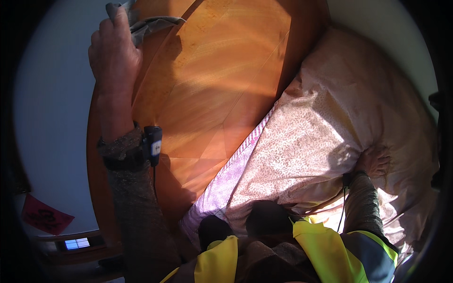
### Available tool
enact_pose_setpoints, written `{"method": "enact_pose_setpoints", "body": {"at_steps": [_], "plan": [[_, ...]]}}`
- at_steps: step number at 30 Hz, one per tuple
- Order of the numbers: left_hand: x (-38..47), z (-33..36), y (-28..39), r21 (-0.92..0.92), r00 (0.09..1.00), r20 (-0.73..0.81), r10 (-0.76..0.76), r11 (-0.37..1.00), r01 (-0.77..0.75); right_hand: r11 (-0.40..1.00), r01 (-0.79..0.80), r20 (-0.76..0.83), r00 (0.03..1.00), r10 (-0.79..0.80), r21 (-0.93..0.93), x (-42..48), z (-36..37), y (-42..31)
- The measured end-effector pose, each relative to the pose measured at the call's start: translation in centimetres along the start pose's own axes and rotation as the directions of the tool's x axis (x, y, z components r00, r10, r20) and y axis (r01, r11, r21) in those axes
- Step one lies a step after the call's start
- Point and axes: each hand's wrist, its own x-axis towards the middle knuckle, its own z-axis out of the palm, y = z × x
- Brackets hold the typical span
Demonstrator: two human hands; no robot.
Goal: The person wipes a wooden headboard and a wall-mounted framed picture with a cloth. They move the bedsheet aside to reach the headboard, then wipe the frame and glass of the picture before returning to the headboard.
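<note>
At the upper left, my left hand (115,53) grips a crumpled grey cloth (154,27) close to the raised edge of an orange-brown wooden panel (208,81), which looks like a headboard. The cloth's loose end hangs over that edge. My right hand (373,162) rests palm down on a pink patterned bedspread (293,141), fingers slightly spread and nothing held. Folds gather in the fabric around it. Along the wood, a strip of purple mattress or sheet with a striped border (235,173) shows from under the bedspread.
Pale wall (53,106) runs beside the panel at the left. A red paper with dark writing (47,215) is low on that side, above a small bright window (77,243). A black device (153,145) with a cable sits at my left wrist. Sunlight and shadow cross the wood.
</note>
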Motion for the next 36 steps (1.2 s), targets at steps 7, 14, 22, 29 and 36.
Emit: {"method": "enact_pose_setpoints", "body": {"at_steps": [7, 14, 22, 29, 36], "plan": [[1.2, 4.0, 6.3, -0.034, 0.904, -0.353, 0.240, 0.963, -0.269, 0.997, 0.023, -0.009, 1.000, -0.024, -0.073, 0.2, 0.6, 0.3], [-19.4, 6.0, 11.0, -0.324, 0.807, 0.118, 0.579, 0.790, -0.520, 0.996, 0.046, -0.102, 0.993, -0.054, -0.076, -0.1, 1.8, 0.7], [-14.8, 5.3, 11.6, -0.396, 0.821, -0.027, 0.570, 0.748, -0.532, 0.997, 0.034, -0.024, 0.999, -0.036, -0.075, -0.1, 0.5, 0.5], [-6.6, 9.3, 13.9, -0.241, 0.936, -0.149, 0.320, 0.906, -0.348, 0.992, 0.025, 0.007, 1.000, -0.025, -0.123, 0.0, 0.2, 0.3], [-25.4, 7.2, 17.7, -0.508, 0.477, 0.438, 0.762, 0.648, -0.568, 0.998, 0.021, -0.014, 1.000, -0.022, -0.057, -0.1, -0.4, 0.2]]}}
